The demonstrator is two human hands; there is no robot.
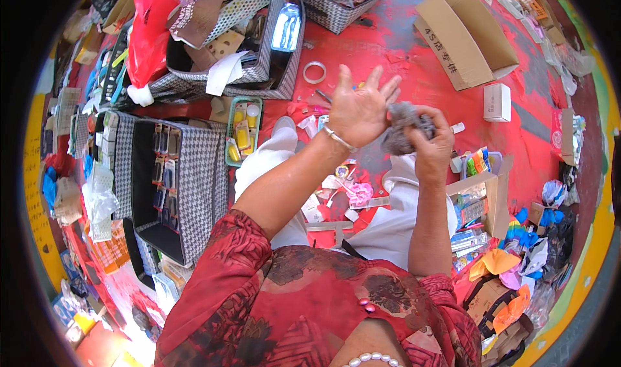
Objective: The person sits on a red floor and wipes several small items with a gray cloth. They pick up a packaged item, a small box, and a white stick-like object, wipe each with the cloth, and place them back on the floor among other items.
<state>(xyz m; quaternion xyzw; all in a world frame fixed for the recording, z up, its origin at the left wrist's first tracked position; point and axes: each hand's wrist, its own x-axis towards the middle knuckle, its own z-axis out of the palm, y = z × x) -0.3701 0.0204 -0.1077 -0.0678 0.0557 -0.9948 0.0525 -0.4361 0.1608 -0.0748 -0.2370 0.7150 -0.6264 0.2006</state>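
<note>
My left hand [359, 112] is held out in the middle of the view, palm turned up and fingers spread, with nothing in it. A bracelet circles that wrist. Close beside it on the right, my right hand [435, 139] grips a crumpled grey rag [401, 130] between thumb and fingers. The rag's edge is near my left fingers; whether they touch is hard to tell. Below, between my white-trousered legs, lie a pink ruffled flower [359, 194] and several small loose items. A roll of tape [315, 73] lies beyond my left hand.
Red sheeting [349, 50] covers the ground. At left stand a houndstooth storage box [202, 186] with packaged goods and a green basket [231, 152] of yellow items. An open cardboard box [462, 40] and a small white box [497, 102] are at right, with bags and packets along the edge.
</note>
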